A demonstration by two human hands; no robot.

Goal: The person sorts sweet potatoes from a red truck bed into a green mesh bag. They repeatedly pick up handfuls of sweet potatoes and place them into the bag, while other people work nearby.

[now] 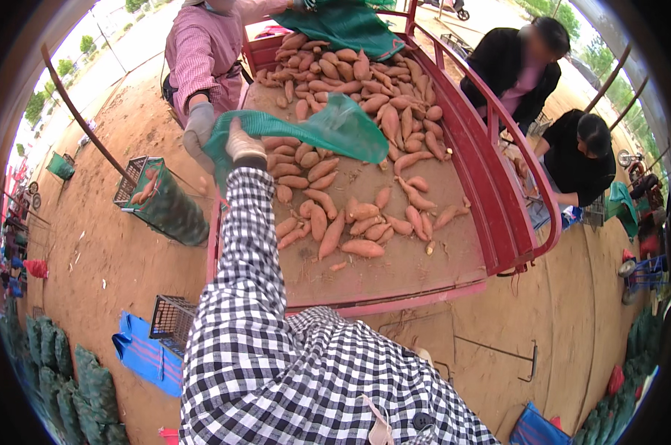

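My left hand (243,146), in a pale glove, grips a green mesh bag (296,129) over the bed of a red cargo vehicle. The bag's free end flares out to the right, blurred. Beside my hand, a co-worker's grey-gloved hand (200,133) is at the bag's left end; whether it grips the mesh is hard to tell. Below the bag, orange-skinned sweet potatoes (363,211) lie loose on the bed (380,278), with a larger heap (369,83) behind them. My right hand is out of view.
Along the bed's right side runs a red metal rail (513,122), with two people beyond it. A filled mesh bag in a crate frame (168,206) stands left of the bed. Nearer are a black plastic crate (171,322) and a blue sheet (152,356). Full green sacks (93,384) stand lower left.
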